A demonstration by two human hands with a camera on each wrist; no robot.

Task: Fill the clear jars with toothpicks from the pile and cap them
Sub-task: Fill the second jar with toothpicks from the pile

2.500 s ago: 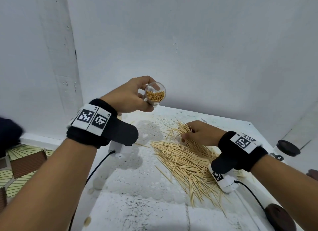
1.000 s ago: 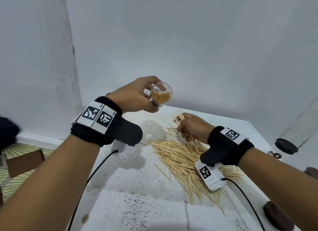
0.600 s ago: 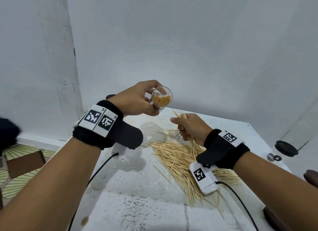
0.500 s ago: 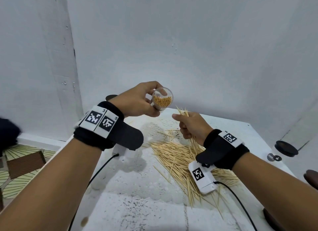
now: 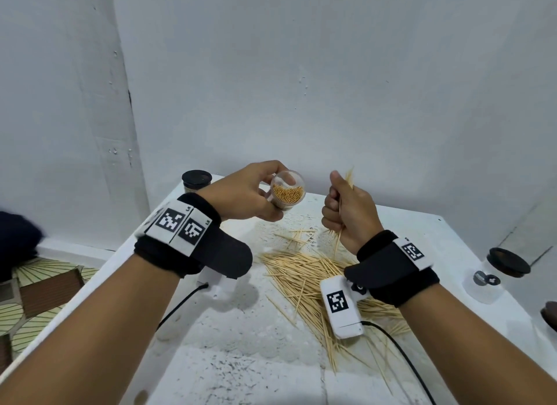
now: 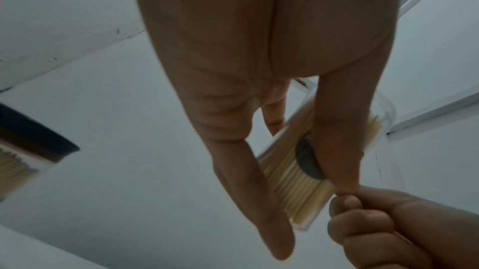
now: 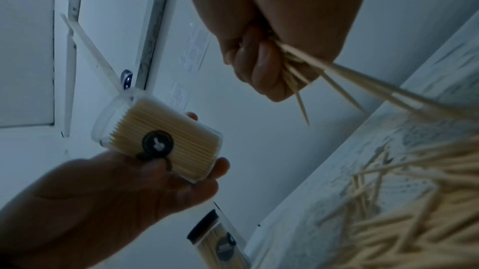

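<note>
Jar (image 5: pixel 287 192) held in the air over the far part of the worktop (image 5: pixel 241 338), uncapped, already well packed with toothpicks, a gap left on one side. Left hand (image 5: pixel 241 198) holds it, thumb and fingers curled round the wall. Its long axis is tilted, mouth toward the head camera and toward the right hand; the base points away and down. The sticks inside lie along that axis.

Change: the right hand (image 5: pixel 349 211) was down on the pile (image 5: pixel 313 281) 2.5 s ago; it is now lifted clear and raised level with the jar, just beside its mouth, fist closed on a small bunch (image 5: pixel 346 183). The bunch stands roughly upright, tips poking above the fist, other ends hanging below. The jar has barely shifted.

Meaning: pick done, loading is next. Bunch axis does not match the jar axis yet, so it likely needs tipping toward the mouth first. Cap not on.

Capped jars: one far left (image 5: pixel 196 180), one at right (image 5: pixel 500 272).
</note>
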